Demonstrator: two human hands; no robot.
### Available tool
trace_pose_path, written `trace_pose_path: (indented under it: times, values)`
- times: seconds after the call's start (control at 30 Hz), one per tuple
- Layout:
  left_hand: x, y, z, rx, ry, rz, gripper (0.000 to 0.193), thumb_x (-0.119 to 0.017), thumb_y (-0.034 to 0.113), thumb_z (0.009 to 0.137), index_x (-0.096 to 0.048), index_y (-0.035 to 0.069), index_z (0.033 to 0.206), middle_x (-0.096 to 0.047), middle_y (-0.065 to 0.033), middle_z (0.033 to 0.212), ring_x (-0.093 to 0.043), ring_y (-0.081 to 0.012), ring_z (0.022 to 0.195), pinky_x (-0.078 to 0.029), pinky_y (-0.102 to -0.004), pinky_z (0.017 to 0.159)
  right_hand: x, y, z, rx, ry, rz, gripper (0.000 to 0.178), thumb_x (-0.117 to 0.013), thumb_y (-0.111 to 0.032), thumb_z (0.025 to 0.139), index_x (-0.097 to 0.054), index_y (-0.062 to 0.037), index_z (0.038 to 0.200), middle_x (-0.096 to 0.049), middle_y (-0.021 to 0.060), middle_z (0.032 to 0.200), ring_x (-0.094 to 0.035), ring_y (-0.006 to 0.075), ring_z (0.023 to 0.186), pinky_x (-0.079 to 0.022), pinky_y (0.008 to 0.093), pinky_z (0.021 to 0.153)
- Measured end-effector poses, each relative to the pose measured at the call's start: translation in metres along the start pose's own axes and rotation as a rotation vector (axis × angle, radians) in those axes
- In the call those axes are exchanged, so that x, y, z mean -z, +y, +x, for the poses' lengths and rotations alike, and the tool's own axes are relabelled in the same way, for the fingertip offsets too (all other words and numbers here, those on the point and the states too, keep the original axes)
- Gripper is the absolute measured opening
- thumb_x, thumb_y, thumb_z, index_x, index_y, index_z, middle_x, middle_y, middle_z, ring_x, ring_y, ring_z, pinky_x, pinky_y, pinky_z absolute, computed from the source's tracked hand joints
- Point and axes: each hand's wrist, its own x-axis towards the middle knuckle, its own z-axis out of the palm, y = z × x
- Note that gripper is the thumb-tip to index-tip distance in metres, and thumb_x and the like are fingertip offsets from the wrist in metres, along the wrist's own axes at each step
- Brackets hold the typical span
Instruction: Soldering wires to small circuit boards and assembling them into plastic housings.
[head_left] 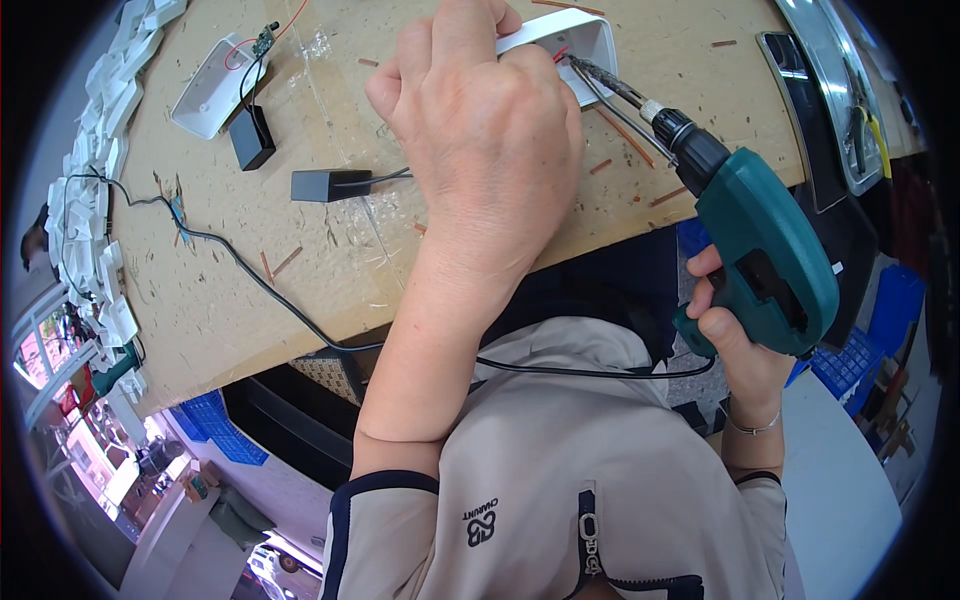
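Observation:
My right hand (735,335) grips a green soldering gun (775,235) by its handle, fingers at the trigger. Its dark tip and thin metal feed tube reach into a white plastic housing (597,38) at the top of the table. A bit of red wire (561,54) shows inside, right by the tip. My left hand (490,140) is closed on the housing's left side; its fingertips and whatever else they hold are hidden. A black box (328,186) lies left of my left wrist, its black lead running under that hand.
Another white housing (205,95) lies far left, with a small circuit board (264,43) and black box (250,140) wired together. White housings (95,190) line the left edge. The gun's black cord (270,293) crosses the table. At right are a dark flat device (797,110) and yellow-handled pliers (860,135).

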Motion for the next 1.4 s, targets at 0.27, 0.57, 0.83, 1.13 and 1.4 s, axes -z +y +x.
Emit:
trace_pose_path:
  times: [0.27,0.57,0.83,1.13,1.4]
  values:
    - [0.007,0.004,0.002,0.079,-0.127,0.025,0.009,-0.061,0.005,0.06,-0.057,0.004,0.067,-0.051,-0.008,0.084,-0.048,-0.0269,0.078,-0.033,-0.0385,0.068,0.002,0.002,-0.001,0.009,0.0,-0.024,0.065,-0.071,-0.023,0.073,-0.041,0.0048,0.123,-0.056,0.0186,0.102,-0.055,0.0129,0.067,-0.047,0.0235,0.059]
    - [-0.002,-0.003,0.001,-0.03,0.025,-0.001,0.01,-0.062,0.004,0.059,-0.057,0.004,0.068,-0.051,-0.0081,0.084,-0.049,-0.0267,0.079,-0.033,-0.0387,0.068,0.002,0.003,-0.004,0.052,0.045,-0.017,0.074,-0.074,-0.031,0.071,-0.039,0.0038,0.126,-0.056,0.0209,0.105,-0.057,0.0118,0.065,-0.048,0.0224,0.058]
    - [0.024,0.043,0.042,0.341,-0.693,0.494,0.009,-0.062,0.004,0.06,-0.058,0.004,0.067,-0.052,-0.0085,0.086,-0.049,-0.0269,0.08,-0.032,-0.0384,0.07,0.003,0.004,-0.01,0.101,0.098,0.056,0.072,-0.074,-0.035,0.07,-0.041,0.0086,0.118,-0.057,0.0219,0.102,-0.058,0.0124,0.064,-0.048,0.0231,0.055]
    - [0.033,0.047,0.033,0.185,-0.718,0.576,0.011,-0.063,0.015,0.075,-0.066,0.007,0.081,-0.055,-0.0053,0.1,-0.049,-0.0244,0.092,-0.029,-0.0365,0.08,0.011,0.004,-0.012,0.221,0.117,0.097,0.075,-0.073,-0.036,0.071,-0.037,0.0082,0.12,-0.055,0.0236,0.106,-0.057,0.0129,0.064,-0.048,0.0245,0.055]
    - [0.044,0.045,0.018,0.159,-0.648,0.533,0.012,-0.065,0.015,0.074,-0.066,0.013,0.086,-0.057,-0.0016,0.095,-0.049,-0.0189,0.085,-0.027,-0.0332,0.076,0.014,0.009,-0.011,0.247,0.119,0.109,0.077,-0.072,-0.036,0.072,-0.034,0.0081,0.123,-0.054,0.0239,0.106,-0.057,0.0123,0.063,-0.048,0.0244,0.055]
